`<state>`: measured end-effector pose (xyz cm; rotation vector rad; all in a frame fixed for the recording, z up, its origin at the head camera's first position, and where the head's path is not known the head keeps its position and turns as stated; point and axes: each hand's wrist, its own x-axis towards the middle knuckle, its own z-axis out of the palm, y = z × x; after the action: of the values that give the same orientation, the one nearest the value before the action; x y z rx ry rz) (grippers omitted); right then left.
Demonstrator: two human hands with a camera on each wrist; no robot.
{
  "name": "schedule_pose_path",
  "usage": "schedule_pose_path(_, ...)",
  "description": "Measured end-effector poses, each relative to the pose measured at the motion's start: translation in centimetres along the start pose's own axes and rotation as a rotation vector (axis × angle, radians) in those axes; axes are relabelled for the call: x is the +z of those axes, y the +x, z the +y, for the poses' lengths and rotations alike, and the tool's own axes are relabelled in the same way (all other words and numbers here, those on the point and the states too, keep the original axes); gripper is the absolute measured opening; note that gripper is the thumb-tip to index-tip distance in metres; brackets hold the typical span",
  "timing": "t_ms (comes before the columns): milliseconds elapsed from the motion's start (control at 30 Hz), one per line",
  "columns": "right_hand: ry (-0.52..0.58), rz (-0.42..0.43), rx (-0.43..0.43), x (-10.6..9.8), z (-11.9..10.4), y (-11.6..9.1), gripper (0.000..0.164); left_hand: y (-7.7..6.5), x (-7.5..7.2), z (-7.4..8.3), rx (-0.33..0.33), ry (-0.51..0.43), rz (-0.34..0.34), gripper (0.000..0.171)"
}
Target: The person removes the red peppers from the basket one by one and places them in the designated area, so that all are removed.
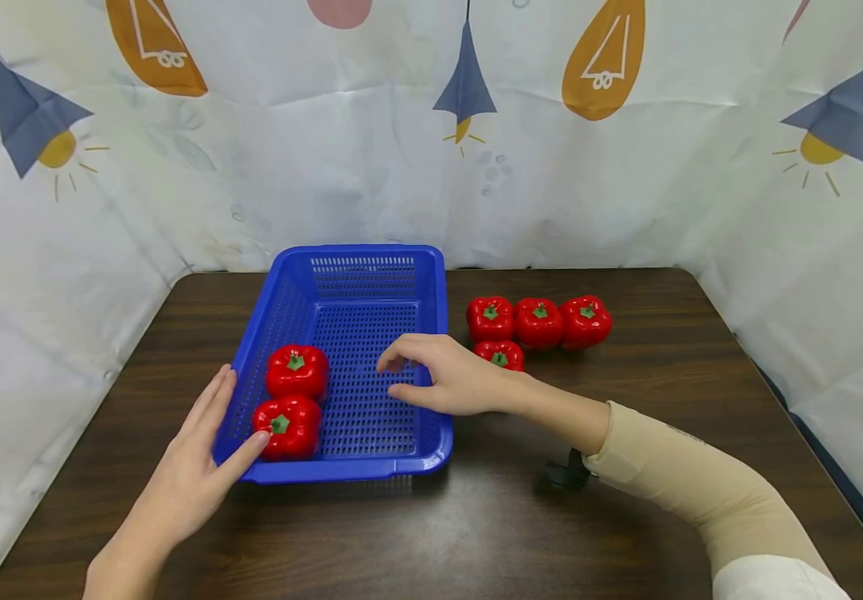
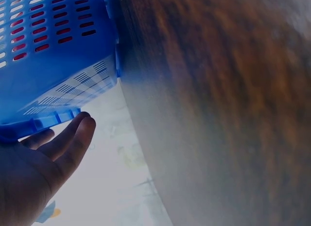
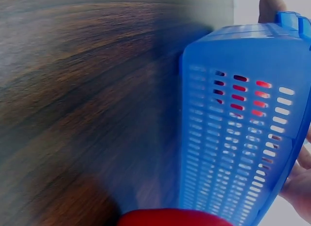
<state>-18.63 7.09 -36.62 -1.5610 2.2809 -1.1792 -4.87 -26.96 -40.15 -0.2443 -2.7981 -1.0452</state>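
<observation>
Two red bell peppers with green stems, a rear one (image 1: 298,372) and a front one (image 1: 292,433), sit along the left side of a blue perforated plastic basket (image 1: 345,468). My left hand (image 1: 195,462) rests against the basket's left rim near its front corner, fingers straight along the outside and thumb reaching over toward the front pepper. My right hand (image 1: 450,375) hangs over the basket's right side, thumb and fingers bent and apart, nothing between them. Partly hidden behind this hand, another pepper (image 1: 501,354) lies on the table.
Right of the basket, three more red peppers (image 1: 539,323) stand in a row on the dark wooden table (image 1: 476,517). A black camera mount (image 1: 568,472) shows under the right forearm. White patterned cloth (image 1: 371,167) encloses the table's back and sides.
</observation>
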Motion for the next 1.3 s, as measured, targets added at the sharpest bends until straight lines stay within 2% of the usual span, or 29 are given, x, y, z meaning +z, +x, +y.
schedule_pose_path(133,-0.008,-0.02,0.034,0.2,-0.1,0.8,0.032,0.0,0.0,0.0,0.009,0.004,0.005,0.089)
schedule_pose_path(400,-0.012,-0.128,0.119,1.0,-0.6,2.5,0.043,-0.1,0.1,-0.1,0.017,0.009,0.016,0.089)
schedule_pose_path(833,0.083,-0.201,0.156,2.8,-0.7,4.6,0.051,0.0,0.1,-0.1,0.026,0.009,0.027,0.09)
schedule_pose_path(1100,0.064,-0.291,0.163,3.7,-0.8,5.3,0.056,0.0,0.0,-0.1,0.008,-0.004,0.006,0.09)
schedule_pose_path(1300,0.065,-0.323,0.153,4.1,-0.8,5.5,0.057,0.0,0.0,0.0,0.004,-0.005,0.001,0.09)
